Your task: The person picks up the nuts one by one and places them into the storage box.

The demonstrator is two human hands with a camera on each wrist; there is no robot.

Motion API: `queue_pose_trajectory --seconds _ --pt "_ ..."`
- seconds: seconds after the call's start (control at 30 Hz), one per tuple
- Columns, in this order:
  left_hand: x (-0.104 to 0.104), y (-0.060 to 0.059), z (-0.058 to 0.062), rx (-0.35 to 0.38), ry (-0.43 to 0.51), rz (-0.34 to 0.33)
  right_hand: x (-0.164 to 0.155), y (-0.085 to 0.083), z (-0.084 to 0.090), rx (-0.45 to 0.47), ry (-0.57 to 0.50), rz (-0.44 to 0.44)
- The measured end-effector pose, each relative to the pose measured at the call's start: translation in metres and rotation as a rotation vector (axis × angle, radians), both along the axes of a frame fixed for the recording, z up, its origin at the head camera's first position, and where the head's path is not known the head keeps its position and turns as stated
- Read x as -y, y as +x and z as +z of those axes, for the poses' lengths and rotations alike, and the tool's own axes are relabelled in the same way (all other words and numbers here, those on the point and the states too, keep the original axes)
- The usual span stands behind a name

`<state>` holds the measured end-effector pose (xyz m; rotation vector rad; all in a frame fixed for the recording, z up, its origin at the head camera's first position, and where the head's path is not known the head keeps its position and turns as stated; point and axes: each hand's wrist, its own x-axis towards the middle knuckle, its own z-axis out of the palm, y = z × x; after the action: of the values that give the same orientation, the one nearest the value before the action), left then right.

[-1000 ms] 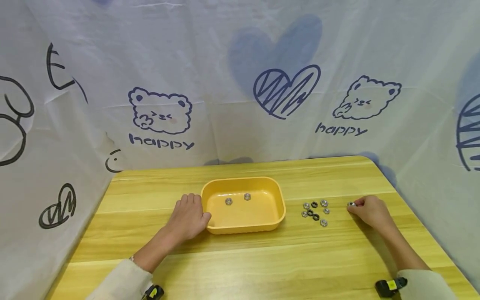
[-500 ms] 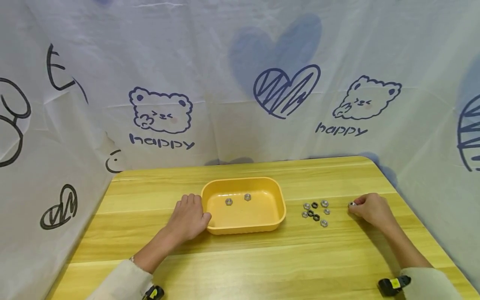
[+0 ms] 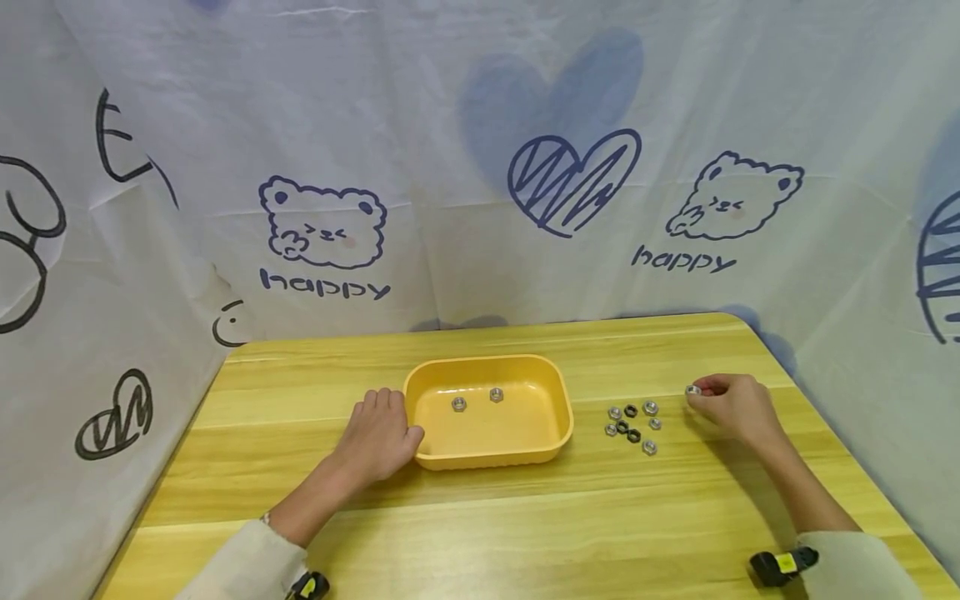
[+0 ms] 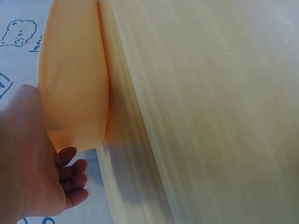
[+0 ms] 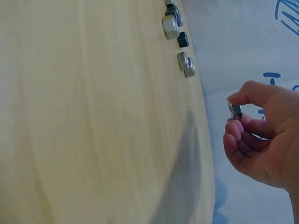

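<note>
A yellow plastic tray [image 3: 558, 417] [image 4: 74, 79] sits mid-table with two silver nuts [image 3: 459, 404] [image 3: 496, 394] inside. My left hand [image 3: 378, 437] [image 4: 32, 168] rests against the tray's left end, fingers loosely curled at its wall, holding nothing. My right hand [image 3: 731, 406] [image 5: 261, 140] hovers above the table at the right and pinches a silver nut [image 3: 693, 390] [image 5: 234, 110] between thumb and forefinger. A cluster of several silver and black nuts [image 3: 632, 422] [image 5: 176, 32] lies on the table between the tray and that hand.
The wooden table [image 3: 525, 517] is walled by a printed white cloth [image 3: 480, 167] at the back and both sides. Its right edge runs close behind my right hand. Black wrist cameras [image 3: 776, 567] sit on both sleeves.
My right hand has lifted the silver nut off the table and moved it slightly left and up. The left hand and the tray have not moved.
</note>
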<state>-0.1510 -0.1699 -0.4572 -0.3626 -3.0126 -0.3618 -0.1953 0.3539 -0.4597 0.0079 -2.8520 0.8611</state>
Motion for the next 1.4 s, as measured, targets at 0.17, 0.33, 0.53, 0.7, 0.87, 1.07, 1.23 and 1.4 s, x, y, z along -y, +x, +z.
queue_pose_trajectory --seconds 0.17,0.33,0.53,0.7,0.87,1.07,1.23,1.4 --pt "0.000 0.000 -0.001 0.006 -0.005 0.001 0.008 0.000 0.007 -0.041 -0.028 0.016" --pt "0.000 0.000 0.001 0.006 -0.011 0.000 0.017 0.000 0.015 -0.060 -0.059 0.041" --pt "-0.001 0.000 0.002 0.014 -0.016 0.003 0.031 0.001 0.026 -0.042 -0.097 0.078" --pt "0.000 -0.001 0.002 0.016 -0.019 0.001 0.043 0.000 0.033 -0.047 -0.121 0.113" --pt "0.000 -0.001 0.002 0.020 -0.016 0.002 0.055 -0.002 0.036 -0.028 -0.155 0.133" --pt "0.000 0.000 0.003 0.019 -0.010 0.005 0.071 -0.006 0.042 -0.003 -0.185 0.147" --pt "-0.001 0.000 0.003 0.027 -0.013 0.010 0.083 -0.007 0.044 0.004 -0.200 0.161" --pt "-0.001 0.001 0.004 0.029 -0.019 0.012 0.095 -0.008 0.045 -0.004 -0.199 0.176"
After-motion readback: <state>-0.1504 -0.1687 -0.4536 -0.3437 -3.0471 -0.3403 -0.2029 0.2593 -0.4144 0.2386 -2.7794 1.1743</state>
